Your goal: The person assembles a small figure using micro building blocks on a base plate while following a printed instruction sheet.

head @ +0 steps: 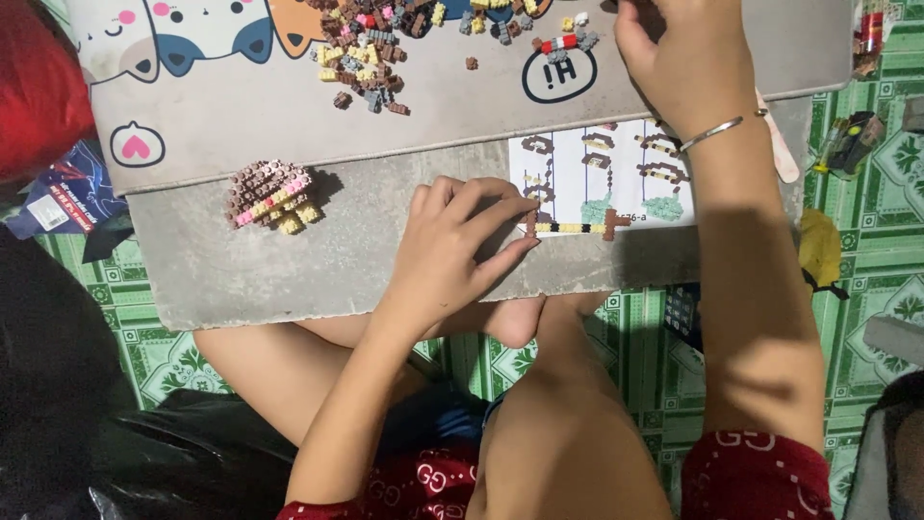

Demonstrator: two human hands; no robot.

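Observation:
My left hand rests on the grey board, its fingertips pinching the left end of a thin strip of small brown and yellow bricks. The strip lies across the lower edge of a printed instruction sheet. My right hand, with a silver bangle on the wrist, reaches up to the far side of the board beside a pile of tiny loose bricks; what its fingers hold is hidden. A finished rounded brown, pink and yellow brick piece sits to the left.
A small red and grey brick piece lies near my right hand. A cartoon-printed mat covers the board's far part. My bent legs are under the board. A red cushion is at left, small toys at right on the green patterned floor.

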